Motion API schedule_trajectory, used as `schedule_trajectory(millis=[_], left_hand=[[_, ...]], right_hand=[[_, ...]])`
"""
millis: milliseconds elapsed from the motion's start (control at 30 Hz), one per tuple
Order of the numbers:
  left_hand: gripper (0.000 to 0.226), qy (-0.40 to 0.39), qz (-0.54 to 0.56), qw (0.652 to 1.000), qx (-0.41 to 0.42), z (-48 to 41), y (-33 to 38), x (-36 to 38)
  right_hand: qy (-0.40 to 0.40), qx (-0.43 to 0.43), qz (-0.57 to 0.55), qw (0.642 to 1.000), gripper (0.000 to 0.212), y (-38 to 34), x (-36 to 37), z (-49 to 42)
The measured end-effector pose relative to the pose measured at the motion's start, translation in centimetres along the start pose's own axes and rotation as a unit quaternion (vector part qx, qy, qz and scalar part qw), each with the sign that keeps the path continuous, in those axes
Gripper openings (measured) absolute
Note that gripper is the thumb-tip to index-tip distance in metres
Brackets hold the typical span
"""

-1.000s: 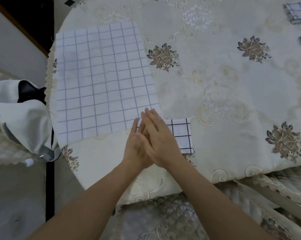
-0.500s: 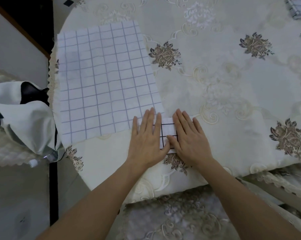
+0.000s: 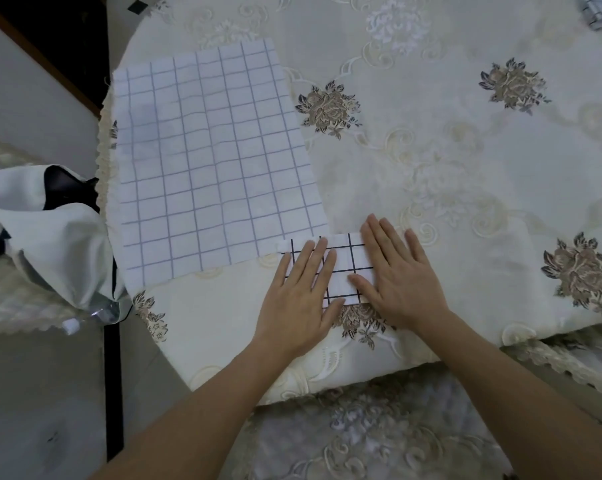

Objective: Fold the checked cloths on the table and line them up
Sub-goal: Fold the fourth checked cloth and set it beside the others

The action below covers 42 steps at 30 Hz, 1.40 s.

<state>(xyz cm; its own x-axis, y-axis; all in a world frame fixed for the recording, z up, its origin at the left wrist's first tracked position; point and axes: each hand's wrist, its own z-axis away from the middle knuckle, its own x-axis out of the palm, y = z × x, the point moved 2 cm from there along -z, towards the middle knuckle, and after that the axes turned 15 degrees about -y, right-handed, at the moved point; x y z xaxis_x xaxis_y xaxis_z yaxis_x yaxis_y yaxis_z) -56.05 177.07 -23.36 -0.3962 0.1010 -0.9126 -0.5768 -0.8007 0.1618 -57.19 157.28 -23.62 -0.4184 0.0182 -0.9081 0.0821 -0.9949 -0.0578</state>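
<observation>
Left hand (image 3: 299,299) and right hand (image 3: 401,282) lay flat, fingers straight, pressing the small folded cloth (image 3: 341,268) near the table's (image 3: 483,209) front edge. Its far-left corner met the large spread cloth (image 3: 209,161). Bare table lay open rightward.

Both hands are lying palm down, side by side, just below the middle of the frame. The left hand (image 3: 297,299) is stretching straight fingers up and slightly right, and the right hand (image 3: 399,282) is angling straight fingers toward the upper left, thumbs turned inward and close together. The bare left forearm (image 3: 188,410) is reaching in from the lower left and the right forearm (image 3: 517,393) from the lower right.
</observation>
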Motion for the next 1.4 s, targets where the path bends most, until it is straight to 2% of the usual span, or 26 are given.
schedule_trajectory(millis=[67,167,200,300,400,600,1000,1100,1167,1267,1400], left_hand=[[0.063,0.024,0.015,1.000,0.003,1.0,-0.2,-0.2],[0.040,0.123,0.040,0.991,0.016,0.1,-0.3,-1.8],[0.040,0.132,0.043,0.990,0.018,-0.8,-0.1,-2.3],[0.056,0.059,-0.001,0.998,0.039,-3.2,0.7,-2.0],[0.064,0.003,-0.026,1.000,0.017,-3.1,-0.5,-0.9],[0.074,0.003,-0.008,0.999,-0.053,-0.3,-2.6,-0.1],[0.074,-0.003,0.027,0.999,-0.039,0.0,-2.7,-0.5],[0.069,0.035,0.040,0.998,-0.034,1.4,-2.2,-1.2],[0.058,0.068,0.027,0.997,-0.008,2.7,-1.6,-1.3],[0.043,0.083,0.011,0.996,0.019,4.0,-1.0,-0.7],[0.037,0.098,0.026,0.995,0.020,4.4,-1.0,-0.3]], right_hand=[[-0.002,0.000,0.000,1.000,0.082,0.0,0.0,0.0],[-0.001,0.001,0.007,1.000,0.082,-0.1,0.0,0.0],[0.000,0.000,0.006,1.000,0.082,-0.1,0.0,0.0],[0.001,0.001,0.006,1.000,0.083,-0.1,0.0,0.0],[0.001,-0.004,0.006,1.000,0.084,0.0,0.2,0.0],[-0.002,0.023,-0.022,0.999,0.085,0.5,0.3,0.3],[-0.068,0.037,-0.028,0.997,0.087,1.3,-2.0,0.6],[0.004,0.024,-0.037,0.999,0.067,0.9,-4.7,-0.3],[0.029,-0.027,-0.052,0.998,0.050,0.3,-6.2,-1.7],[-0.046,-0.103,-0.085,0.990,0.031,-1.0,-7.8,-4.1],[-0.133,-0.114,-0.097,0.980,0.025,-1.6,-8.3,-6.6]])
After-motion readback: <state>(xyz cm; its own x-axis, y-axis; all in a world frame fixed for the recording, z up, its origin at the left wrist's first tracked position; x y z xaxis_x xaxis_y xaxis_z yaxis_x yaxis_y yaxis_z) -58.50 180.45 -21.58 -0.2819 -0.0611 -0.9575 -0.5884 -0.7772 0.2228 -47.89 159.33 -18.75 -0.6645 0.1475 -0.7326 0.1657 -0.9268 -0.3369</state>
